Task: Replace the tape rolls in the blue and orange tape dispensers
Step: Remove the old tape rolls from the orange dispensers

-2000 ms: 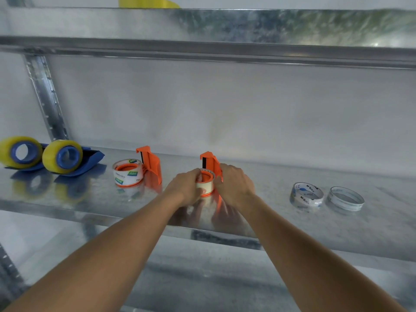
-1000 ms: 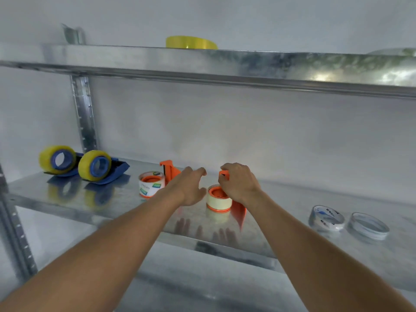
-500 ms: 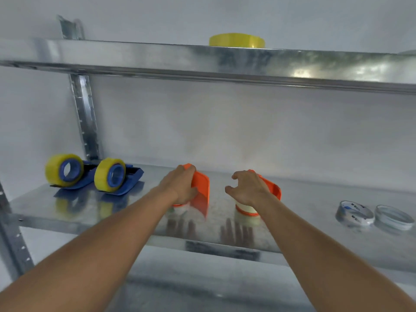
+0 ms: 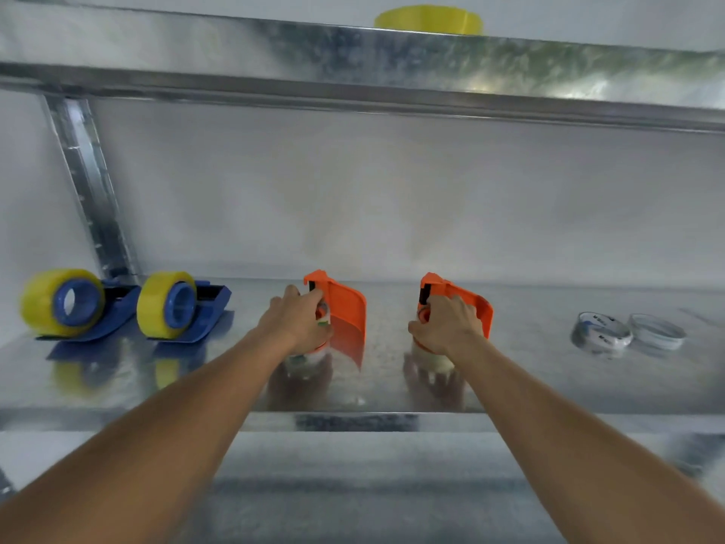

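Two orange tape dispensers stand upright on the metal shelf. My left hand grips the left orange dispenser, whose white roll with green print is mostly hidden under my fingers. My right hand grips the right orange dispenser with a pale roll beneath it. Two blue dispensers at the far left each carry a yellow tape roll.
Two thin, nearly spent clear tape rings lie at the right of the shelf. A yellow roll sits on the upper shelf, which overhangs close above. A perforated upright post stands at back left.
My left hand left the right dispenser and took the left orange one. Both orange dispensers were tipped from lying flat to standing upright, one in each hand.
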